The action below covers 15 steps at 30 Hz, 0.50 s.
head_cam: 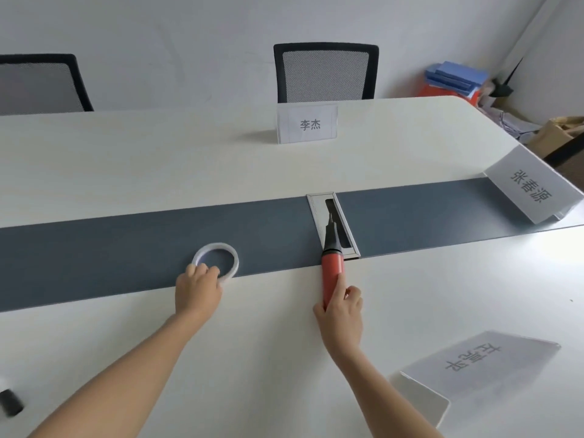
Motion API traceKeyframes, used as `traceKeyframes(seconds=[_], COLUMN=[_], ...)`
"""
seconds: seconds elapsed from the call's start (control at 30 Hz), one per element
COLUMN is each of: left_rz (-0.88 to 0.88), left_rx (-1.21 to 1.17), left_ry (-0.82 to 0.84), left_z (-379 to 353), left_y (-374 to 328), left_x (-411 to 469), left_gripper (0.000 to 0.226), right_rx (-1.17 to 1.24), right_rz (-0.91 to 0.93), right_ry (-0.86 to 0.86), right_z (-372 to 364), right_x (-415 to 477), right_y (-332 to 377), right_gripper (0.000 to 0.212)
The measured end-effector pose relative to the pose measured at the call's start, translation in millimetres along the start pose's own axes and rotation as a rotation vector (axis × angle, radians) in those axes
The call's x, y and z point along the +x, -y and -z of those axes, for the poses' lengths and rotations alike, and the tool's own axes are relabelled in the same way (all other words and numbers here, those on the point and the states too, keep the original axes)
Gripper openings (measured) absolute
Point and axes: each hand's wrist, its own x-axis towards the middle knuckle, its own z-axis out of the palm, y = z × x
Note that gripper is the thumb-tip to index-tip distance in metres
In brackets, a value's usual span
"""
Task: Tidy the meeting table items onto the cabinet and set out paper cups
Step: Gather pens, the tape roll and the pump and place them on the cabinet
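Your right hand [339,311] pinches red marker [331,276] near end; long axis points away, tip over cable grommet [319,216]. Left of grommet, left hand [197,287] fingers curl on tape roll [215,259] rim.

White table [126,159], grey centre strip: tape roll [215,259], red pump [331,273], three name cards [307,124]

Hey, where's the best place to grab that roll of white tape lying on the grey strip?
Pinch the near rim of the tape roll from above, thumb outside and fingers through the open centre. It lies flat, and the left hand already touches that edge.
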Motion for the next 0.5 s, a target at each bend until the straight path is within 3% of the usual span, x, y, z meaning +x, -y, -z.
traceKeyframes(seconds=[0.13, 0.27, 0.33, 0.4, 0.5], left_rz=[0.009, 0.079, 0.103, 0.126, 0.289], left_rx=[-0.157, -0.196, -0.21, -0.257, -0.42], left_ry=[-0.078, -0.038, -0.041, -0.053, -0.153], left_z=[-6.1, -8.1, -1.8, 1.1, 14.6], left_y=[17.6, 31.0, 41.7, 55.4, 73.3], left_x=[-113.2, -226.1, -270.3, -306.2, -358.1], left_gripper=[0.026, 0.022, 0.008, 0.025, 0.017], right_rx=[0.043, 0.067, 0.069, 0.078, 0.136], right_rz=[0.044, 0.109, 0.136, 0.16, 0.222], right_ry=[0.044, 0.067, 0.08, 0.098, 0.13], right_z=[-3.9, -9.7, -15.6, -22.6, -30.7], right_x=[-48.4, -109.9, -141.9, -172.6, -222.7], right_y=[3.3, 1.4, -2.1, -5.7, -10.9], right_gripper=[0.066, 0.067, 0.067, 0.065, 0.063])
